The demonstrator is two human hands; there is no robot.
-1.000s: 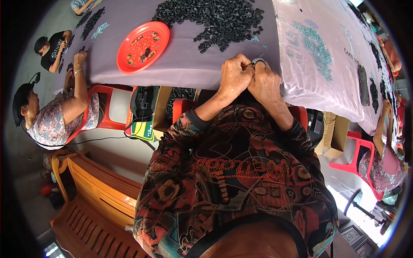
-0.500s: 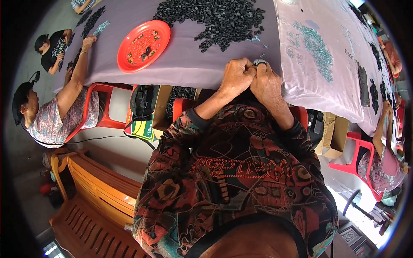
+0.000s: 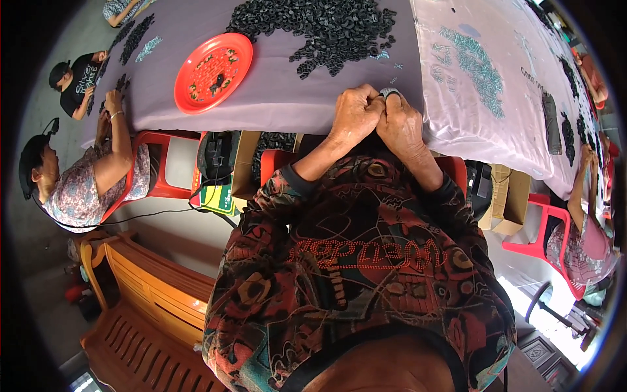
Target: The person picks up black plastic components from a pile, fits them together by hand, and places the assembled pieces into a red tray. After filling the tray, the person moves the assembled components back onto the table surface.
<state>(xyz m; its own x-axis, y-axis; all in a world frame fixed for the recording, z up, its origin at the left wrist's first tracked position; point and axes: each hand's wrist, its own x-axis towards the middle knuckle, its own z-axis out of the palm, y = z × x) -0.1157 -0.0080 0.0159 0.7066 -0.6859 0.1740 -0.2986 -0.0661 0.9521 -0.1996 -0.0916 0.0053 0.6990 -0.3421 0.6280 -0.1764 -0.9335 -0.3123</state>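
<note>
Left hand: the left hand (image 3: 353, 116) is curled, fingers pressed together against the right, at the near edge of the tabletop; whether it pinches a part of its own I cannot tell.
Right hand: the right hand (image 3: 400, 125) is closed, its fingertips nipping a small pale grey ring-shaped piece (image 3: 389, 93) that shows just above the knuckles.
Piece in hand: it sits between both hands, over the near edge of the tabletop, just below the heap.
Doing it well: judged from the grip, the two hands should stay braced against each other and the tabletop's edge, so the small piece is pressed squarely and does not slip.
Supply: a heap of small black moulded parts (image 3: 320, 29) lies toward the far edge; a round red plastic plate (image 3: 196, 78) holding a few parts lies to the left.
Surface: a tabletop under a grey-lilac cloth (image 3: 274, 98), with a white printed cloth (image 3: 457, 111) on the right half.
Room: other seated people work along the left and right edges; red plastic chairs (image 3: 157, 140), a wooden bench (image 3: 144, 294).
</note>
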